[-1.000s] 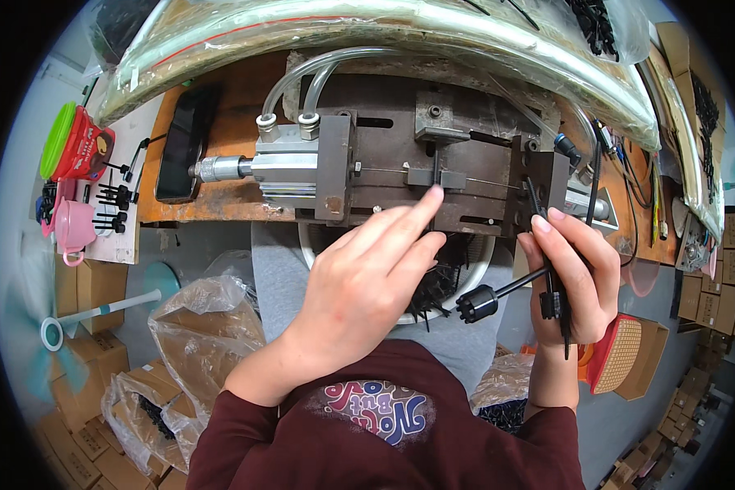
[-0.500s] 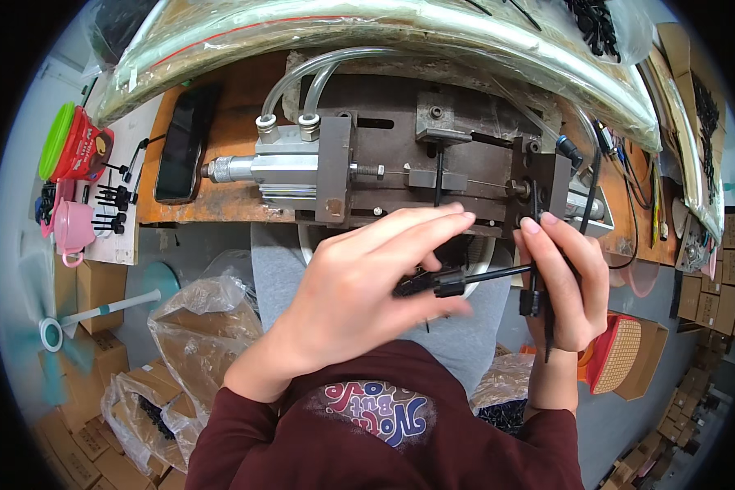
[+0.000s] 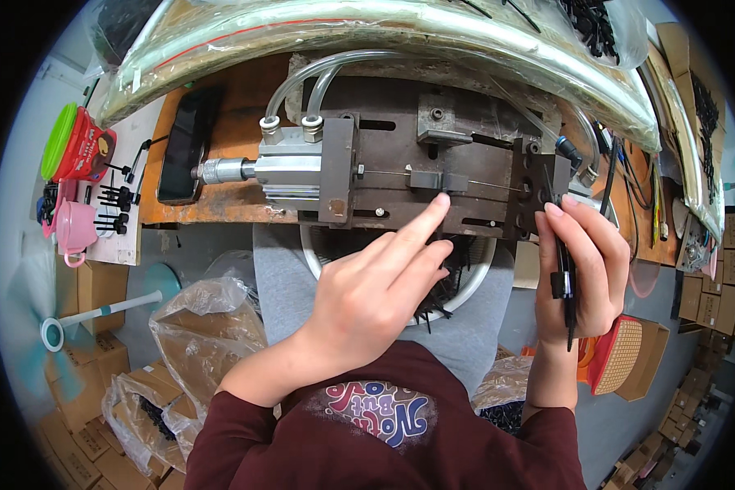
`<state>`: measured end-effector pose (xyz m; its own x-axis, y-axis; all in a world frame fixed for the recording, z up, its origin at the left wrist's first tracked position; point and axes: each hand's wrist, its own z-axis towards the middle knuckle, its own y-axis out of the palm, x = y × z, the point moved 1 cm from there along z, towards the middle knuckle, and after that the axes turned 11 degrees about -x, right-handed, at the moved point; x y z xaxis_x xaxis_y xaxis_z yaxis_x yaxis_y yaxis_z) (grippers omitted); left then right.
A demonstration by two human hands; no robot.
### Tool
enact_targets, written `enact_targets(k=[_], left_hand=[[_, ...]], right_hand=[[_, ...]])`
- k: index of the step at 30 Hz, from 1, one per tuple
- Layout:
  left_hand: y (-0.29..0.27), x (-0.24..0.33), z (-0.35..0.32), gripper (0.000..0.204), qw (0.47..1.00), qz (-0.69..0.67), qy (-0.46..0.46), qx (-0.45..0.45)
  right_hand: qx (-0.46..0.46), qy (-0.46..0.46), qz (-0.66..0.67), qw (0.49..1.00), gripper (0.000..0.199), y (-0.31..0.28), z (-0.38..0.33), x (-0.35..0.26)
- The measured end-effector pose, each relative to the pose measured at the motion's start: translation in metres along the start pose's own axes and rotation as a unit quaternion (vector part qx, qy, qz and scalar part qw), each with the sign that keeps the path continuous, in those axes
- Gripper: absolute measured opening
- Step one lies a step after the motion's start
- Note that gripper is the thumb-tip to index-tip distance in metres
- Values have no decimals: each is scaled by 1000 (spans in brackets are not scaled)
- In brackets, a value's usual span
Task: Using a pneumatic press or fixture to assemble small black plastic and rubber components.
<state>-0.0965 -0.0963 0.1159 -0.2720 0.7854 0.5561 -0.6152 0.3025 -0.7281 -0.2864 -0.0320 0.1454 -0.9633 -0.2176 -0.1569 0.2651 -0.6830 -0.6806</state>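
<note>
My left hand [image 3: 384, 286] is over my lap with fingers stretched out. Its index fingertip is at the front of a small dark block [image 3: 426, 180] in the middle of a metal fixture [image 3: 392, 106]; I see nothing held in this hand. Thin pins point at the block from both sides. At the fixture's right end, my right hand [image 3: 584, 273] is closed around slim black plastic rods [image 3: 567, 282], held upright, one with a small fitting on it. Below my left hand, a white basket [image 3: 488, 273] on my lap holds black parts [image 3: 433, 304].
A silver air cylinder [image 3: 290, 171] with clear hoses [image 3: 335, 59] forms the fixture's left side. A phone [image 3: 189, 147] lies on the wooden bench. Further left are a pink cup [image 3: 75, 229], a red tub [image 3: 90, 147] and a spinning fan [image 3: 51, 333]. Plastic-wrapped material [image 3: 384, 28] lines the back.
The black rod upright at the block is gone from there, and the cylinder's rod has drawn back left. My left index finger reached the block; the crosswise black piece has left view between my hands.
</note>
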Motion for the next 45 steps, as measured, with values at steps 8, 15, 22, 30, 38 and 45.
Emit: enact_targets(k=[8, 15, 22, 30, 38, 45], left_hand=[[5, -7, 17, 27, 989, 143, 6, -38], [-3, -1, 19, 31, 999, 22, -1, -46], [-4, 20, 9, 40, 981, -181, 63, 41], [-9, 3, 2, 38, 999, -25, -7, -26], [-2, -6, 15, 24, 992, 108, -2, -68], [-7, -5, 15, 32, 998, 22, -21, -51]], right_hand=[[-34, -15, 16, 999, 34, -3, -5, -4], [-84, -48, -34, 995, 38, -4, -11, -7], [-76, -92, -15, 993, 31, 11, -13, -22], [-48, 86, 162, 982, 29, -8, -6, -8], [-8, 146, 336, 931, 39, -14, -16, -9], [-84, 154, 293, 940, 35, -23, -17, -9]])
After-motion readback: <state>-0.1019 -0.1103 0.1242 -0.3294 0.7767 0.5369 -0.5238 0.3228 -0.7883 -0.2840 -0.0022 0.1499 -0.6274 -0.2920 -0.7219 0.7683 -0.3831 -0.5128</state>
